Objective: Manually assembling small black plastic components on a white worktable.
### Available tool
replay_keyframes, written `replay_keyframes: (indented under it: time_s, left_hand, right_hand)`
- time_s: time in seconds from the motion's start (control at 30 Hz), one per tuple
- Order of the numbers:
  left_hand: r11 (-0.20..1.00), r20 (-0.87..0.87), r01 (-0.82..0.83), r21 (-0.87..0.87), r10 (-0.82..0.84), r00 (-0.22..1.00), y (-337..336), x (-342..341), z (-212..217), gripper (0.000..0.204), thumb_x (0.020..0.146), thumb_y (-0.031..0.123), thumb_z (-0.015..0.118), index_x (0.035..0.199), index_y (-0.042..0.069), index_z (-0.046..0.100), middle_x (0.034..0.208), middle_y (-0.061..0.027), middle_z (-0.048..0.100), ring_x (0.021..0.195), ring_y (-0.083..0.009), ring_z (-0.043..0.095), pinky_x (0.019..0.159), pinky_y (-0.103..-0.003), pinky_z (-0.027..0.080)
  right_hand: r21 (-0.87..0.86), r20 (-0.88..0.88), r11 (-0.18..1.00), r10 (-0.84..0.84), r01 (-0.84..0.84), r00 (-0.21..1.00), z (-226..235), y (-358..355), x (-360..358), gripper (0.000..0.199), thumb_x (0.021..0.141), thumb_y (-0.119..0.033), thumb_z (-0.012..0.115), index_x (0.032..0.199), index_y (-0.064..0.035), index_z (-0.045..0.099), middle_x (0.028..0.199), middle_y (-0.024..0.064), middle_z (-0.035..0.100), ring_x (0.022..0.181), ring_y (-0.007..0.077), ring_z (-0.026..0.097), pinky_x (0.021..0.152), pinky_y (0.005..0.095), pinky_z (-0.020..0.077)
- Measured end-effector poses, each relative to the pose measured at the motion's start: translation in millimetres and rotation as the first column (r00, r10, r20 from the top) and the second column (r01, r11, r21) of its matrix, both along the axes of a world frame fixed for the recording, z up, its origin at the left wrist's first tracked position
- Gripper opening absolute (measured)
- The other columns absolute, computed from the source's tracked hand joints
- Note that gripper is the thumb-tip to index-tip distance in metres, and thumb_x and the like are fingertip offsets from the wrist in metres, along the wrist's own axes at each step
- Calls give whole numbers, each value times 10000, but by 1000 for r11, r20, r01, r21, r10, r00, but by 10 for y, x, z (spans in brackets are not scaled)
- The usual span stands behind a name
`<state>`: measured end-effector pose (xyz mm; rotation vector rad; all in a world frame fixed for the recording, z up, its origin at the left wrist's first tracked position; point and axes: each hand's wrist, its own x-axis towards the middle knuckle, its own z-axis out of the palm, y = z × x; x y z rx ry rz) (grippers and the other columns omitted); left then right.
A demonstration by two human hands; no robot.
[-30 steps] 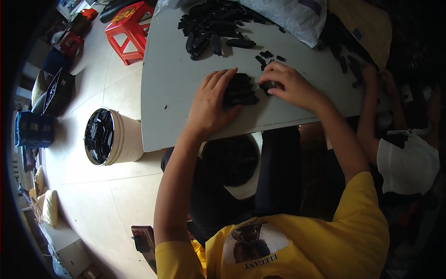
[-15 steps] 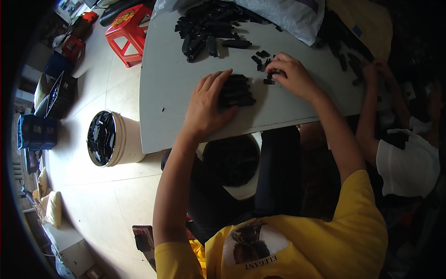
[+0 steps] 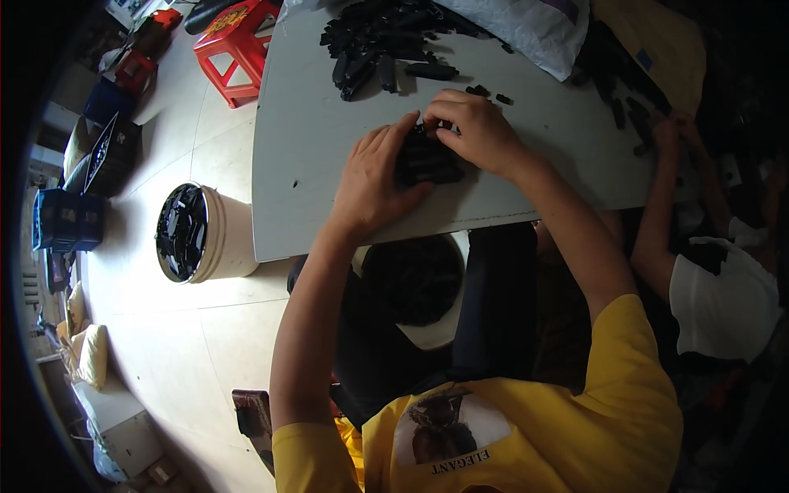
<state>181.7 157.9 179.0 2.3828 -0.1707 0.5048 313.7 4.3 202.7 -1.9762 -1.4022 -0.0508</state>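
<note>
Black, hard-looking plastic makes up the row of pieces [image 3: 431, 171] at my fingers, lying near the close edge of the white table [image 3: 325, 218]. My left hand [image 3: 370, 177] clasps its left ends, fingers bent round the far side, thumb along the near side. My right hand [image 3: 478, 131] has its fingertips bunched over the row's far side; I cannot tell whether they pinch one of the small black bits [image 3: 477, 90], some of which lie farther toward the table's far side. I judge each piece light, stiff and a little slick, apt to slip out of line, so I'd grip the row by its outer flanks. Their long axes run left to right, roughly along the table's close edge; which end is the front I can't make out.
</note>
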Motion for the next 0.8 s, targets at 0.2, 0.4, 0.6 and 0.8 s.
replay_keyframes:
  time_s: [0.2,0.4,0.6,0.8]
  left_hand:
    - [1000,-1,2,-8,-2,1000,24,-21,18,849,649,208,770,1397,108,380,1215,-129,571,1189,-314,495,1031,-410,351]
    - [1000,0,2,8,-2,1000,11,-22,16,853,650,207,774,1396,93,377,1210,-139,569,1191,-319,493,1032,-411,348]
    - [1000,-14,-3,19,3,1000,-19,-46,34,863,642,195,782,1393,74,373,1216,-135,569,1200,-320,489,1036,-414,344]
    - [999,-2,-11,38,11,1000,3,-5,26,879,631,181,790,1394,71,369,1227,-134,569,1199,-306,495,1034,-413,347]
  right_hand:
    - [-49,114,997,65,-60,991,-7,-40,39,155,764,-9,667,914,-5,632,941,68,633,820,247,643,733,327,520]
    - [-108,-18,994,11,-13,1000,158,74,62,122,764,-18,675,879,3,643,868,105,659,779,258,647,725,321,520]
    - [-424,20,905,-19,26,1000,336,262,45,58,754,-3,648,811,4,640,786,142,656,764,291,644,711,366,512]
    - [-351,201,929,-45,114,979,155,239,24,49,807,-40,603,833,-28,643,841,119,647,814,315,636,723,397,508]
